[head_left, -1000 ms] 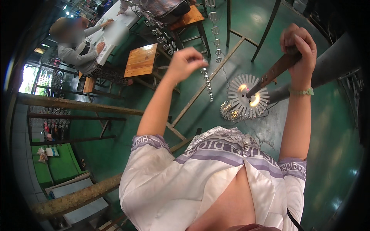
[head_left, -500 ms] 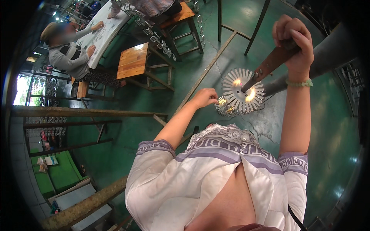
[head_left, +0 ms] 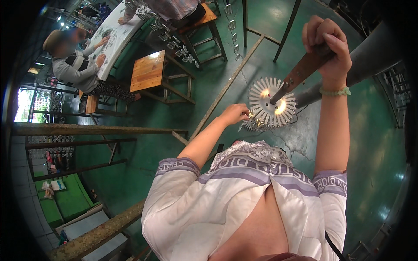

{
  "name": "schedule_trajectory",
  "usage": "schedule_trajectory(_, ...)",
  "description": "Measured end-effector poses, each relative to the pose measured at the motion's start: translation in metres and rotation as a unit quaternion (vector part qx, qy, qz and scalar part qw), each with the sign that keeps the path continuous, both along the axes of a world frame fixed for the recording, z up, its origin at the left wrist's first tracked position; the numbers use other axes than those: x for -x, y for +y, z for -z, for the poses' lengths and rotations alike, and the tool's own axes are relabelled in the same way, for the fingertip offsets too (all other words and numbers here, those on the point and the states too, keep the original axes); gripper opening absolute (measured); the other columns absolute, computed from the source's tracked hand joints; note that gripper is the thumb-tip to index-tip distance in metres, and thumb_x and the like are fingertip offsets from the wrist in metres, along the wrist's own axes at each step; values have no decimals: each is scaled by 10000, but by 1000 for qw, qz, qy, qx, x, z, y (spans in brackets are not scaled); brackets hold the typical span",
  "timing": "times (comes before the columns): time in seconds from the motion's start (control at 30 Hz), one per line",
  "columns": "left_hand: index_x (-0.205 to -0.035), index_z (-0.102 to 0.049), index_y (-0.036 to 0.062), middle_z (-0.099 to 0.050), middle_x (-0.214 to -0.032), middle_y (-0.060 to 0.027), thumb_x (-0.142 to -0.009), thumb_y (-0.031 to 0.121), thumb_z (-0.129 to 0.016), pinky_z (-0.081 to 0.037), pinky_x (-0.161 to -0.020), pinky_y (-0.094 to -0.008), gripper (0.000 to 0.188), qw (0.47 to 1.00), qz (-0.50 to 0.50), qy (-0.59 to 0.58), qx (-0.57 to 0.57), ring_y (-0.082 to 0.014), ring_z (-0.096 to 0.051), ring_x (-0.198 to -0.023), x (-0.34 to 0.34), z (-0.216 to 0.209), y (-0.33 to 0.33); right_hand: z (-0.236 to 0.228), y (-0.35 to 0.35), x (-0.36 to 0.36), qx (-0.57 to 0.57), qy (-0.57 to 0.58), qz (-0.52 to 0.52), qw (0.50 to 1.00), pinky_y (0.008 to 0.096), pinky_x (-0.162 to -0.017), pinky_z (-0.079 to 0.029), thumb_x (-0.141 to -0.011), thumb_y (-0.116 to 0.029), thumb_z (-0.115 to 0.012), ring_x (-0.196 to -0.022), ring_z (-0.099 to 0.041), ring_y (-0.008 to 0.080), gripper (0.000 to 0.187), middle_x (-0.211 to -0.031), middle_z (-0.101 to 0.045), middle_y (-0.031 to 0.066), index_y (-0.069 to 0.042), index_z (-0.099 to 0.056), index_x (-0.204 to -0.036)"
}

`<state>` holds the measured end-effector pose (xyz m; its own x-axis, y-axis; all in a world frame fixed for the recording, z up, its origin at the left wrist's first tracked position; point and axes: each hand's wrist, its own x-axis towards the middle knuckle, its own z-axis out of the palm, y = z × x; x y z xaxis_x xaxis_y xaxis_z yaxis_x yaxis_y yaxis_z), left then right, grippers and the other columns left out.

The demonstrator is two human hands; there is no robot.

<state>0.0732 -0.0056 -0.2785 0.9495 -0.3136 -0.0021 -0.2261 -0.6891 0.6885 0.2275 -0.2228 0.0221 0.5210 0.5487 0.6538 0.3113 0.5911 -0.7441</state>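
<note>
Brown metal lever (head_left: pixel 301 70): right hand (head_left: pixel 328 45), grip closed around upper end. Silver slotted disc (head_left: pixel 260 101): behind lever's lower end. Small metal pieces (head_left: pixel 257 125): at disc's lower-left edge; left hand (head_left: pixel 235 114), grip nearly closed there, hold cannot be told.

Head cam, wide FOV, downward

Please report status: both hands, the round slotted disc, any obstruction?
Right hand closed around brown lever. Left hand at small shiny metal pieces, grip unclear. Slotted disc beside them, lit in bright spots. Lever's end hides part of disc's middle.
</note>
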Motion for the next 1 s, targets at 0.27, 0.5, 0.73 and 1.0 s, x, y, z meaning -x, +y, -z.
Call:
schedule_trajectory(0.27, -871, -664, 54, -594, -820, -80, -710, 160, -730, -462, -641, -350, 204, 999, -49, -17, 1, -253, -591, -717, -1, -16, 8, -3, 8, 5, -52, 28, -23, 998, 256, -533, -361, -796, -151, -513, -594, -465, 169, 192, -672, -463, 91, 3, -469, -690)
schedule_trajectory(0.5, -746, -653, 38, -603, -731, -88, -712, 74, -692, -461, -602, -317, 63, 900, -241, -364, 12, -231, -584, -666, -44, -233, 104, -12, 7, 16, -37, 53, 42, 997, 249, -481, -381, -735, -197, -554, -548, -477, 162, 241, -654, -459, 93, -16, -443, -621)
schedule_trajectory(0.73, -769, -691, 34, -618, -690, -66, -737, 139, -719, -428, -546, -269, 113, 628, -371, -680, -74, -162, -576, -606, -68, -458, 165, -10, 11, 19, -33, 53, 27, 998, 246, -482, -384, -751, -174, -547, -544, -478, 155, 221, -667, -473, 93, -23, -447, -625)
schedule_trajectory(1.0, -708, -674, -6, -643, -687, -194, -645, 273, -764, -484, -620, -380, 300, 572, -488, -628, -201, -312, -642, -658, -100, -556, 165, -9, 10, 20, -43, 51, 23, 997, 239, -475, -384, -757, -154, -538, -539, -477, 142, 202, -667, -484, 89, -24, -450, -629)
